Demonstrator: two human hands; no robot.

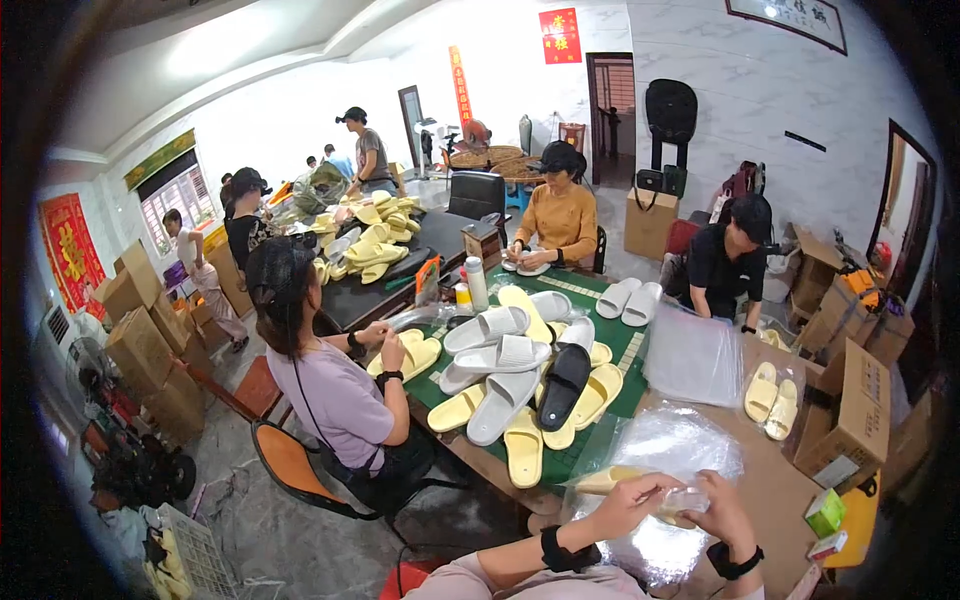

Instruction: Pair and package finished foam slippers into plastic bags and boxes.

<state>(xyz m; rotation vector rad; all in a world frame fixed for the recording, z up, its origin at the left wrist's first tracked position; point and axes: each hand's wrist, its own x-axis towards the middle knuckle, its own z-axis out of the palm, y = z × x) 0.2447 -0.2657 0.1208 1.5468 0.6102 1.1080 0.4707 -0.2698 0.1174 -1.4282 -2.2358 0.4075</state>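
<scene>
Far left, a seated person in a lilac shirt [335, 395] works at the green table [590, 290], where a heap of grey, yellow and black slippers [520, 375] reaches almost to its near edge. The left hand [628, 505] pinches the end of a yellow slipper [612, 479] inside a clear plastic bag [670, 450] (crinkled, spread over the brown table [775, 500]). The right hand [722, 512] curls its fingers around the bag's other end. Further right, bare board runs to a bagged yellow pair [772, 398] and a cardboard box [862, 415].
</scene>
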